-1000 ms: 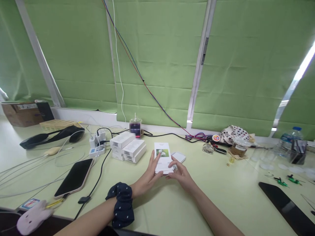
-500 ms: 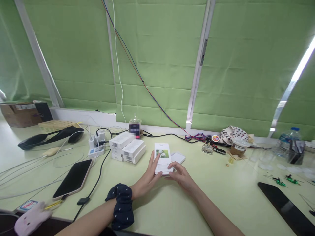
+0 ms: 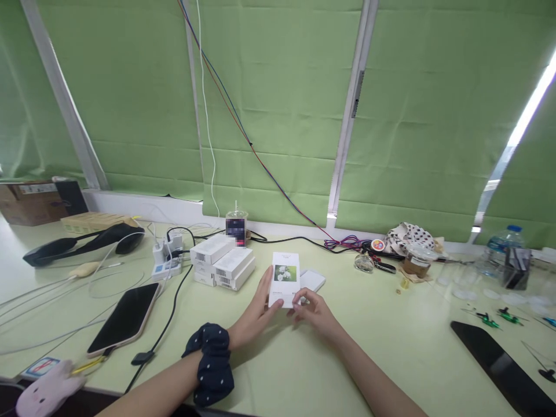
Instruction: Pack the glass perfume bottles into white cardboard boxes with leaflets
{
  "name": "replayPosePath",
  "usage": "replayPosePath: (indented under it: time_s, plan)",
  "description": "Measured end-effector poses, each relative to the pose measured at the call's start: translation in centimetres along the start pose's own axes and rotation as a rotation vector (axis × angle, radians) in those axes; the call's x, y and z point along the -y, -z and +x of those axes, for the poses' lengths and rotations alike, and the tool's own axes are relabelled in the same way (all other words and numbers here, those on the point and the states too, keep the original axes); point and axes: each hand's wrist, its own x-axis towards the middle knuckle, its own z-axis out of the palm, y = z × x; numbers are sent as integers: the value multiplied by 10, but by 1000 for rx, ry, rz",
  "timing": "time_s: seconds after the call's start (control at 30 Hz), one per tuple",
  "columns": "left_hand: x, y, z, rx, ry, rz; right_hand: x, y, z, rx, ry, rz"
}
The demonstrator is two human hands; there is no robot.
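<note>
A slim white box (image 3: 284, 291) with a green-and-white flower picture on its face is tilted up between my hands, over the table. My left hand (image 3: 259, 308) grips its left side, thumb at the lower edge and fingers along the side. At the lower right corner, the curled fingers and thumb of my right hand (image 3: 316, 314) pinch the box; some fingertips are hidden. Just behind it, a flat white box (image 3: 313, 280) lies partly covered. A stack of small white boxes (image 3: 223, 262) stands to the left.
A phone (image 3: 125, 318), black cables and a white power strip (image 3: 166, 269) lie on the left. Behind the boxes is a drink cup (image 3: 237, 226). To the right are a food tub (image 3: 419, 260), a water bottle (image 3: 499, 249), green-handled small tools (image 3: 486, 319) and a long black slab (image 3: 499, 365).
My left index finger has moved off the flower picture to the box's left side. My right fingers have shifted slightly at the lower corner. The view has drifted a little.
</note>
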Motion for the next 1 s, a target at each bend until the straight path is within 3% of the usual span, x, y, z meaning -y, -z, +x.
replayPosePath:
  time_s: [0.1, 0.23, 0.43, 0.53, 0.73, 1.0]
  plan:
    - [2, 0, 3, -53, 63, -204, -3, -2, -1, -21, 64, -179]
    - [17, 10, 8, -66, 139, -164, -9, 0, 0, -95, 105, -436]
    - [37, 28, 13, -154, 133, -41, -12, 21, 7, -518, 151, -702]
    - [40, 31, 16, -174, 137, -41, -13, 34, 11, -626, 70, -872]
    - [38, 30, 16, -172, 107, 47, -19, 42, 18, -579, -197, -997]
    - [39, 33, 17, -256, 11, 193, -22, 43, 18, -568, -175, -966]
